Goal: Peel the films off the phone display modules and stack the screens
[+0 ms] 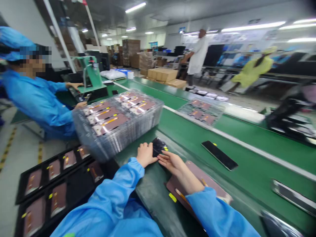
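Observation:
A small dark, glossy piece (159, 146) with yellow tabs is at the work edge of the green bench. My left hand (145, 154) has its fingers curled at the near left side of it and appears to grip it. My right hand (174, 163) is at its lower right corner, fingers stretched out, the fingertips close to the yellow tabs. Under my right forearm lies a mauve-backed display panel (209, 176) with an orange ribbon cable and a yellow tab (172, 197). The forearm hides part of that panel.
Left of my hands stands a tall stack of clear trays (133, 128) holding display panels. Black trays (69, 184) with more panels lie lower left. Dark phone-like pieces (219, 154) and a clear tray (190, 120) rest on the green bench. A co-worker in blue (41, 102) sits at left.

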`<state>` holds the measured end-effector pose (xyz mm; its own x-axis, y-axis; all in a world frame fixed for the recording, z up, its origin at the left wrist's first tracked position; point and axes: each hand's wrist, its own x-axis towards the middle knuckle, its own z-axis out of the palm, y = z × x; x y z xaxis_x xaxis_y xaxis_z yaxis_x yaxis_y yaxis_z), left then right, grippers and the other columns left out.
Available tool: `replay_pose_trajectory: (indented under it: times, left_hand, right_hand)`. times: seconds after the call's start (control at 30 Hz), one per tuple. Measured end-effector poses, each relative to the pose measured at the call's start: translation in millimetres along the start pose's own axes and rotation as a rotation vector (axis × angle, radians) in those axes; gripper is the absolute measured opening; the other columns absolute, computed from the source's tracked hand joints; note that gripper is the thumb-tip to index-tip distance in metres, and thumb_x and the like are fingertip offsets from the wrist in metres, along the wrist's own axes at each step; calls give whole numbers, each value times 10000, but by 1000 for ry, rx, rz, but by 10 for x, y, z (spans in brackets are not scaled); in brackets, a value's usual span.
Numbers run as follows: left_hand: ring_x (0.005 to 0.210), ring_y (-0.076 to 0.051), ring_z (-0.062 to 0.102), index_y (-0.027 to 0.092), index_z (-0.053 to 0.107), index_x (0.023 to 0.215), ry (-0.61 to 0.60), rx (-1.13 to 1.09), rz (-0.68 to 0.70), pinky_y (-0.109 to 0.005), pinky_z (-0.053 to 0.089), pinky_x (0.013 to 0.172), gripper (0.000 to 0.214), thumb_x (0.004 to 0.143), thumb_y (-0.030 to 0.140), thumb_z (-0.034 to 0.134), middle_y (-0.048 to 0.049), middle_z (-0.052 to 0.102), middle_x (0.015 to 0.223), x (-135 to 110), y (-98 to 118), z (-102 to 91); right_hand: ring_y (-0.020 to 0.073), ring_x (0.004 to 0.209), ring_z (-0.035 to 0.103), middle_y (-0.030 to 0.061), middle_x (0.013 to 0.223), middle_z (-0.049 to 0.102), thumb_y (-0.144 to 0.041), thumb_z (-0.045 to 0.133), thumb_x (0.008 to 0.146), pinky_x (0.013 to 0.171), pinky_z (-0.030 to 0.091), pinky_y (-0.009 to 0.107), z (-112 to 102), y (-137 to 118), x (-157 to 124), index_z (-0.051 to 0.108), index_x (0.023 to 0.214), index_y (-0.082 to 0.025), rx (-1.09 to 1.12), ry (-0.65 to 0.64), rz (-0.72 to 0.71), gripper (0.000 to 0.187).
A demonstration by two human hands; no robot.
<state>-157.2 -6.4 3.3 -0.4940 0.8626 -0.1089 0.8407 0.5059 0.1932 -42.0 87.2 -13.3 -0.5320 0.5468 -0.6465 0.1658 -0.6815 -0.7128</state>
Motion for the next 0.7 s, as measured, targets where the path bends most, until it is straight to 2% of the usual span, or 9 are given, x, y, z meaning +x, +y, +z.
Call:
replay_pose_trajectory:
  times: [0.23,0.33,0.4,0.57,0.7]
  left_hand:
    - [1173,-296,551,174,517,1312,-79,-154,-42,-497,485,938,511,896,460,601,-127,559,1306,-26,-120,-10]
    - [1131,-278,582,172,542,1286,-142,-229,-19,-483,503,918,472,905,444,600,-122,580,1283,11,-173,-89]
    - [1117,-269,594,171,568,1257,-173,-278,-1,-487,507,924,424,910,412,607,-114,593,1274,26,-158,-133]
    - [1132,-274,595,152,568,1261,-124,-451,-67,-504,504,947,389,918,330,615,-125,583,1295,37,-66,-153]
    - [1090,-255,615,164,581,1237,-140,-760,-33,-481,526,913,354,928,335,601,-109,601,1264,101,-211,-182]
  right_hand:
    - [144,792,650,51,1046,649,-295,588,974,658,574,291,176,77,200,603,1143,-151,-133,128,38,223]
    - [149,805,653,52,1056,648,-289,596,969,667,577,298,288,75,227,601,1151,-152,-207,155,-24,228]
    - [178,882,659,67,1118,640,-301,605,962,730,584,345,388,71,211,593,1184,-155,-241,150,-78,265]
    - [235,1023,641,85,1222,616,-330,617,951,852,560,427,611,8,161,591,1220,-158,-258,107,-194,320]
    - [224,1006,645,84,1205,622,-318,615,954,845,561,425,549,-139,128,596,1207,-157,-200,91,-307,301]
